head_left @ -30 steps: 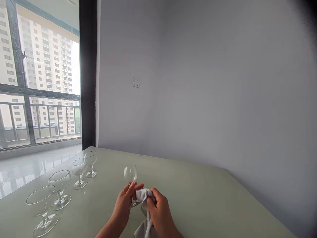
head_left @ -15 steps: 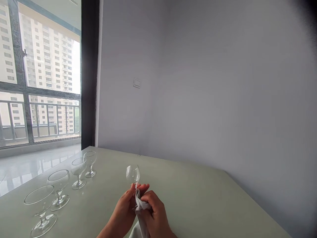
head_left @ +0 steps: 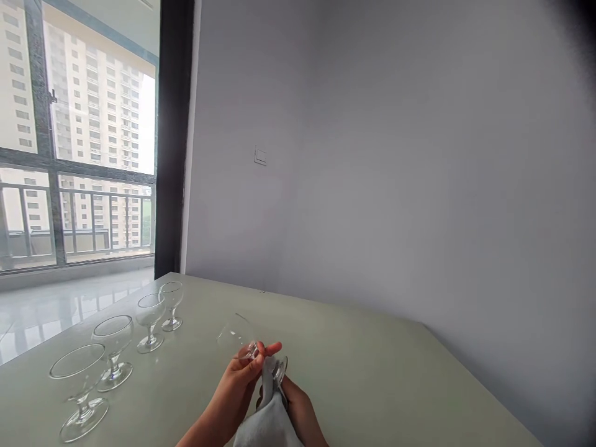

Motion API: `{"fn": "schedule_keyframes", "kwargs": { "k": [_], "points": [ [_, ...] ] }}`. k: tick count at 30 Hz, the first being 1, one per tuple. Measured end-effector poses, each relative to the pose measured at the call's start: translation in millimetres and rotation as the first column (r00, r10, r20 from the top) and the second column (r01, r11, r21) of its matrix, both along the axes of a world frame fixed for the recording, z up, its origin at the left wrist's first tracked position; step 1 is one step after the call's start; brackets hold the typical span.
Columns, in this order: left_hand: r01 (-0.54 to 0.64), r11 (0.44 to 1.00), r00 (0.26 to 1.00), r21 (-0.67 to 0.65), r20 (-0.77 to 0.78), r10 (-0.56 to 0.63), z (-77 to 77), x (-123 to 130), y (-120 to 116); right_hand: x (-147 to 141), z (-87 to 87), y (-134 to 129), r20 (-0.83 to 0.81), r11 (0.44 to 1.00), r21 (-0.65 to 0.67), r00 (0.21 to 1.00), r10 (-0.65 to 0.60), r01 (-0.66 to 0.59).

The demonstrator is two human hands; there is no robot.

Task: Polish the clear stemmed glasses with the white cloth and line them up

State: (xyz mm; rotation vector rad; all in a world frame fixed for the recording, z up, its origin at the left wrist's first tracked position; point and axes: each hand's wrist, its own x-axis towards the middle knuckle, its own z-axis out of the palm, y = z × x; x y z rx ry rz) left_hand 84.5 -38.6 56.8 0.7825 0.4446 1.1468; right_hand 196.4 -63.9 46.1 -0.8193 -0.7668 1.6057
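Observation:
A stemmed glass [head_left: 236, 335] is held above the table, tilted with its bowl to the upper left and its foot to the lower right. My left hand [head_left: 242, 379] has its fingers closed round the stem, just below the bowl. A light grey cloth [head_left: 269, 425] hangs from the foot area, bunched against the glass. My right hand [head_left: 298, 400] grips the cloth at the foot from behind; the cloth hides part of its fingers. One or two fingertips stick out beside the stem.
Several stemmed glasses stand upright in a row along the left of the pale green table [head_left: 372, 372], the nearest glass [head_left: 82, 413] at lower left. A grey wall [head_left: 395, 186] rises behind the table. A window [head_left: 93, 124] is at the left.
The held glass has gone from nearly upright to tilted left, and its foot now shows at the right. The cloth has shifted and spread lower, over the right hand's fingers.

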Motion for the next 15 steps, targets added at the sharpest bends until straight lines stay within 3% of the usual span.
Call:
{"fn": "schedule_keyframes", "kwargs": {
  "k": [4, 9, 11, 13, 15],
  "points": [
    [-0.108, 0.97, 0.947, 0.219, -0.276, 0.168, -1.5, -5.7, 4.9, -2.7, -9.7, -1.4, 0.065, 0.99, -0.12, 0.995, 0.076, -0.068],
    [-0.15, 0.925, 0.853, 0.349, -0.428, 0.3, -1.8, -16.8, 17.0, -1.5, -6.7, -5.0, 0.44, 0.976, 0.157, 0.896, 0.066, -0.149],
    [-0.182, 0.918, 0.838, 0.353, -0.432, 0.333, -2.9, -21.1, 22.4, -0.2, -5.3, -5.8, 0.49, 0.964, 0.114, 0.857, 0.157, -0.242],
    [-0.218, 0.915, 0.822, 0.34, -0.441, 0.36, -4.2, -24.3, 26.4, 2.3, -5.6, -6.0, 0.586, 0.953, -0.01, 0.771, 0.251, -0.303],
    [-0.243, 0.905, 0.793, 0.348, -0.467, 0.392, -5.6, -26.1, 28.9, 7.1, -6.5, -5.8, 0.807, 0.967, -0.027, 0.565, 0.171, -0.253]
  ]
}}
